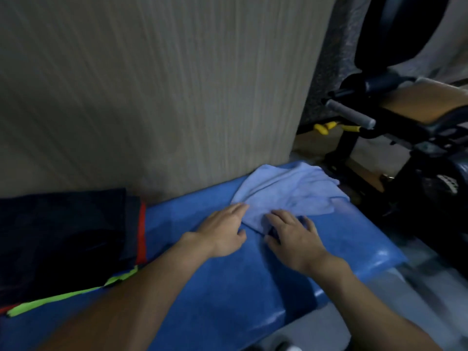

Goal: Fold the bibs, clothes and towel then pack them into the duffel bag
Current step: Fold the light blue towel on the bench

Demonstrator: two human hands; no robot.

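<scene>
Two bare forearms reach in from the near edge over a glossy blue padded tabletop [228, 287], both hands working at the near corner of a light blue towel [286, 196]. The left hand [222, 233] lies palm down with its fingers straight, the fingertips touching the towel's left edge; its grip is wide and holds nothing. Just beside it, the right hand [295, 236] rests palm down with its fingers spread, their tips on the towel's near corner, the grip likewise wide and not closed around the cloth. The towel lies rumpled and unfolded on the far right part of the tabletop, creased in several places, its far edge reaching the tabletop's back corner. Well apart from it, at the left, a stack of dark clothes [63, 236] sits folded flat on the same tabletop, a red edge [142, 231] showing along its right side and a neon-green strip [63, 297] running along its near side. Behind the tabletop rises a pale wood-grain wall panel [152, 84]. To the right, beyond the tabletop, stands a black exercise machine [405, 122] with a tan pad and a grey foam handle, a yellow piece [326, 127] showing low beside its frame.
</scene>
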